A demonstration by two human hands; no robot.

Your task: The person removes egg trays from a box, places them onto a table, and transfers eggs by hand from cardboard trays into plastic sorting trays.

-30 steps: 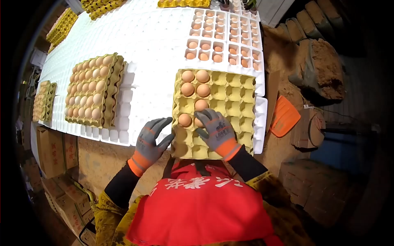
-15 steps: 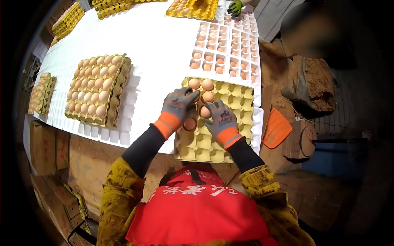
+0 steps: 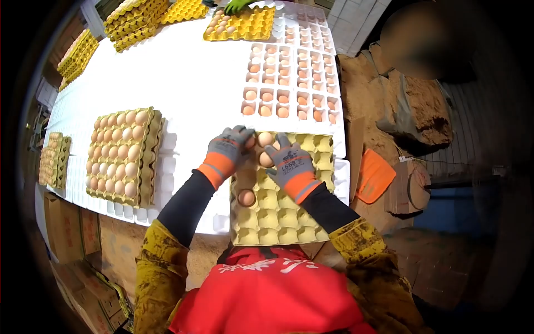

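A yellowish egg tray (image 3: 270,217) lies at the table's near edge, mostly bare cups. My left hand (image 3: 222,153), in a grey and orange glove, has its fingers curled on a brown egg at the tray's far left corner. My right hand (image 3: 293,166), gloved alike, bends its fingers around another egg (image 3: 276,145) in the far part of the tray. Between the hands sit a pale egg (image 3: 265,139) and, just nearer, a second egg (image 3: 266,160). One darker egg (image 3: 246,197) rests alone by the tray's left side.
White trays of eggs (image 3: 267,96) lie beyond my tray. Stacked, filled egg trays (image 3: 117,150) stand to the left. At the far side, a co-worker's green-gloved hand (image 3: 238,5) is over a yellow tray (image 3: 250,25). An orange scoop-like piece (image 3: 375,177) is beyond the right edge.
The view has shifted, so the table appears lower. Both hands have moved toward the tray's far edge, the right one with its egg. The co-worker's green glove is now over the yellow tray.
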